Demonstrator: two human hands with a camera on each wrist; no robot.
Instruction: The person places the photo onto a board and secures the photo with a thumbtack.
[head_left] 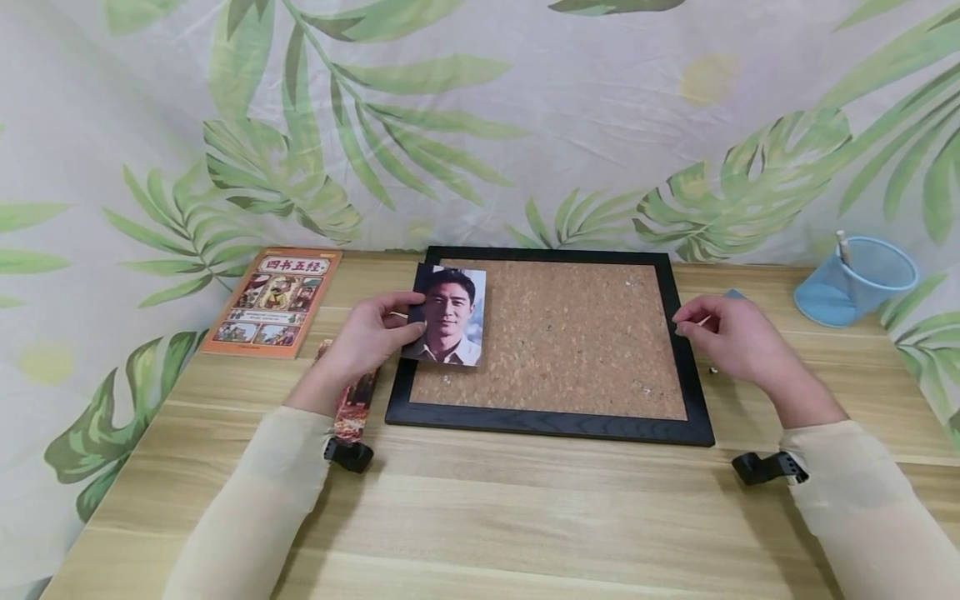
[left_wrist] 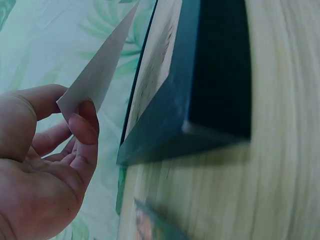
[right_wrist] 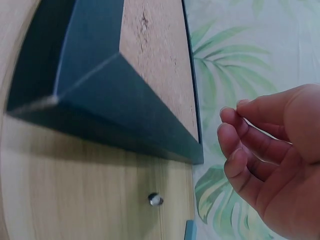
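My left hand pinches a photo print of a person's face by its left edge, thumb in front. The print hovers over the left part of a black-framed cork board; its pale back shows in the left wrist view. Beyond the board's right edge hovers my right hand, thumb and index fingertips together and the other fingers bent. Whether something small sits between those fingertips is too small to tell. A small shiny pushpin lies on the table below that hand.
An orange comic-style book lies at the back left. A reddish printed card is partly under the left forearm. At the back right stands a blue mesh pen cup with a stick inside. A blue corner shows behind the right hand.
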